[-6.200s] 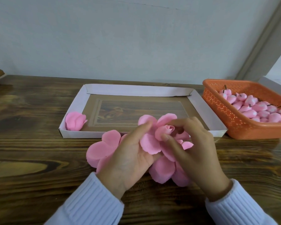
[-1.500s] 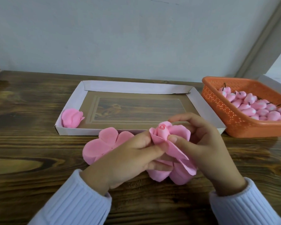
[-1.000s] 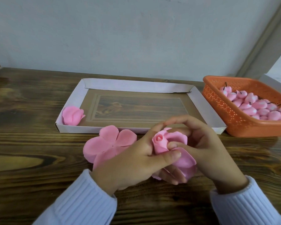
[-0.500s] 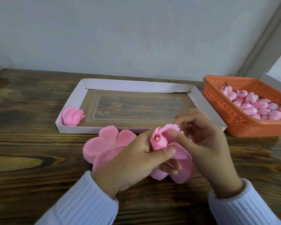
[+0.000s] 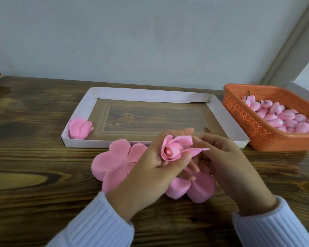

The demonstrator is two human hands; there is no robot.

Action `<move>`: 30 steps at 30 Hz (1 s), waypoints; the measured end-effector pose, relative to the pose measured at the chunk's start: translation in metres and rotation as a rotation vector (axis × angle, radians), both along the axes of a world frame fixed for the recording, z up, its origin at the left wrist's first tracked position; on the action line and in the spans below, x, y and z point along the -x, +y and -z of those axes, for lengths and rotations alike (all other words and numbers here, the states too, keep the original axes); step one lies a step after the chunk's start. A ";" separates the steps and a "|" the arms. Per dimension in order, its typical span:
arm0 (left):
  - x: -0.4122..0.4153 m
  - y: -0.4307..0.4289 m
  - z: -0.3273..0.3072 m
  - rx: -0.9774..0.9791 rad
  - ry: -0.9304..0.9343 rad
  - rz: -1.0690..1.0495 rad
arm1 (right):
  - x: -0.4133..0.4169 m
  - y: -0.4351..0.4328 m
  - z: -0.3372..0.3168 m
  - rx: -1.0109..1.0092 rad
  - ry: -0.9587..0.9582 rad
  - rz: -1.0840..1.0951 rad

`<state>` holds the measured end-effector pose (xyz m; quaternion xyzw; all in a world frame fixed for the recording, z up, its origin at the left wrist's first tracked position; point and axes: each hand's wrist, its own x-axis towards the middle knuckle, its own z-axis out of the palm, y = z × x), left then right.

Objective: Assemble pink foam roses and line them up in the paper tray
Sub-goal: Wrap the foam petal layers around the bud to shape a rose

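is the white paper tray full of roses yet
No, nearly empty: the white paper tray holds just one pink foam rose, in its near-left corner.

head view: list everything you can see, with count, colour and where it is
paper tray: one, white walls, wood-print floor, middle of the table
finished rose: one, pink, in the tray's near-left corner
half-wrapped rose: one, pink, held above the table in front of the tray
flat petal piece: at least one, pink, on the table just in front of the tray
basket: one, orange, right of the tray
buds: many, pink, in the basket
table: one, dark brown wood
left hand: one, pinches the half-wrapped rose
right hand: one, fingers curled at its petals
sleeves: two, white ribbed, at the near edge
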<state>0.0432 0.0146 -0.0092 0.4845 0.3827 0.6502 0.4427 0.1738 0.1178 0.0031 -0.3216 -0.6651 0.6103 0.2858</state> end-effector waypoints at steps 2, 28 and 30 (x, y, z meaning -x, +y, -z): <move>0.000 0.000 0.000 -0.015 0.008 0.009 | 0.000 0.000 -0.001 0.019 -0.007 -0.019; -0.003 0.003 0.007 0.050 -0.043 -0.072 | -0.005 -0.007 -0.009 -0.731 0.082 0.131; -0.002 0.002 0.007 0.065 -0.004 -0.064 | -0.004 -0.008 -0.008 -0.811 0.080 0.140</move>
